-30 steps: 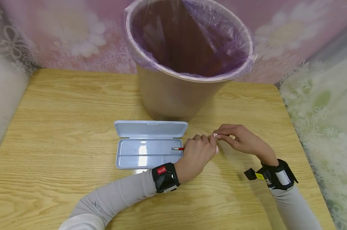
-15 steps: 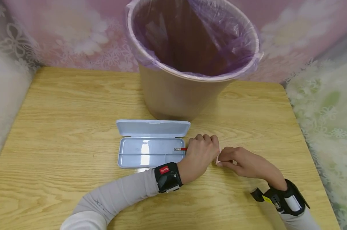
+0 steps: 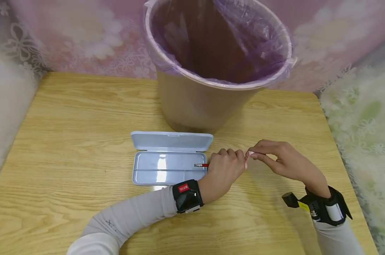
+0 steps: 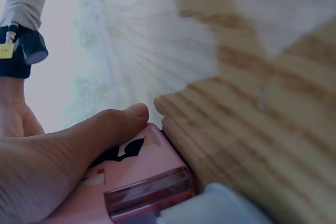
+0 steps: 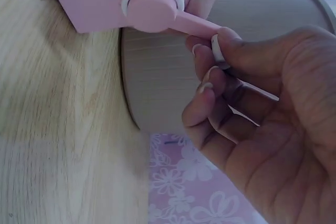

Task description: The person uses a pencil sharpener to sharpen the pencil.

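Observation:
A pink crank pencil sharpener (image 4: 139, 169) is held by my left hand (image 3: 225, 173), its thumb lying over the printed body in the left wrist view. In the head view that hand hides most of the sharpener. A thin red pencil (image 3: 203, 165) sticks out on the hand's left side, its silvery end above the pencil case. On the other side, my right hand (image 3: 283, 159) pinches the end of the pink crank arm (image 5: 197, 24) between thumb and index finger. The arm's white-rimmed knob (image 5: 219, 51) shows between those fingertips.
A light blue pencil case (image 3: 160, 161) lies with its lid raised, left of the sharpener. Behind it stands a tall beige bin (image 3: 198, 102) lined with a purple bag, at the wood-grain table's (image 3: 84, 120) back. Flowered cloth hangs around the table.
My right hand has swung the crank down toward me and then back up, and now sits slightly farther right. My left hand keeps its hold on the sharpener.

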A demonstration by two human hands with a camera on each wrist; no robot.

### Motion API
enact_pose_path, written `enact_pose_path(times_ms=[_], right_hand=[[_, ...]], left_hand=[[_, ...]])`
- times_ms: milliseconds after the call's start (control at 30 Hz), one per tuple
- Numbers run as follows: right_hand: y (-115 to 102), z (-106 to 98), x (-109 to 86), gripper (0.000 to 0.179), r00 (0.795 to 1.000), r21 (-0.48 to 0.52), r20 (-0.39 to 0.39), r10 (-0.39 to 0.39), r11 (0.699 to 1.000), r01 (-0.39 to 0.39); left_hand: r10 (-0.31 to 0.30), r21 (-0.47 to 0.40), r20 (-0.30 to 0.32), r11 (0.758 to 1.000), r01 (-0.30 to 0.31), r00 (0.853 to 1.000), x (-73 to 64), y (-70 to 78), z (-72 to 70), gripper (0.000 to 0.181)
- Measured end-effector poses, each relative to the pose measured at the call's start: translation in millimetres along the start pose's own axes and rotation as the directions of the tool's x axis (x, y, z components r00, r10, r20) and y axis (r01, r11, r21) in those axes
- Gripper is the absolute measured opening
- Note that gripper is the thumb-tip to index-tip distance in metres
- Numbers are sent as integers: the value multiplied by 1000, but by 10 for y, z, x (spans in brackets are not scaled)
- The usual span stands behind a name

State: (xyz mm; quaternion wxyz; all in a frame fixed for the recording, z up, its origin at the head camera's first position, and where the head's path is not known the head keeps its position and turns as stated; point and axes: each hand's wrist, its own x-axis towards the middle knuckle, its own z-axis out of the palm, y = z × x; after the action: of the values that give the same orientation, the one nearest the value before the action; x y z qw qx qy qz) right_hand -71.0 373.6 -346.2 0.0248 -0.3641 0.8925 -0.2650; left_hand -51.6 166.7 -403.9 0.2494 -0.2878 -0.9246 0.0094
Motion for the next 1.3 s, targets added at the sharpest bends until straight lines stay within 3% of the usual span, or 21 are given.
enact_pose_path(times_ms=[167,433,600,700,800,1000,1300], right_hand=[[102,26,86,31,1000,18,25,-2,1000,2],[273,254,163,26,994,-18,109,11,1000,-9],[244,434,132,26,970,-11,239,48,999,-47],[158,454,49,22,947,37,308,88,994,-104],[47,419,-38,16,932,85,355,73,990,-110],[-137,269,-146,15,946,174,322,-28,984,-30],[-195,-26,-117,34,968,166,238,-80,985,41]], left_hand=[[-14,19,-33,1000,14,999,-6,8,7,39],[5,15,51,1000,-6,999,-14,7,11,25],[1,6,69,1000,-2,998,-29,-7,16,27],[14,-22,84,1000,-12,996,-24,-8,11,25],[30,-36,110,999,-26,994,-11,-7,1,23],[36,-30,134,999,-32,990,2,-34,-24,19],[23,-31,114,999,-20,993,-5,-4,-9,21]])
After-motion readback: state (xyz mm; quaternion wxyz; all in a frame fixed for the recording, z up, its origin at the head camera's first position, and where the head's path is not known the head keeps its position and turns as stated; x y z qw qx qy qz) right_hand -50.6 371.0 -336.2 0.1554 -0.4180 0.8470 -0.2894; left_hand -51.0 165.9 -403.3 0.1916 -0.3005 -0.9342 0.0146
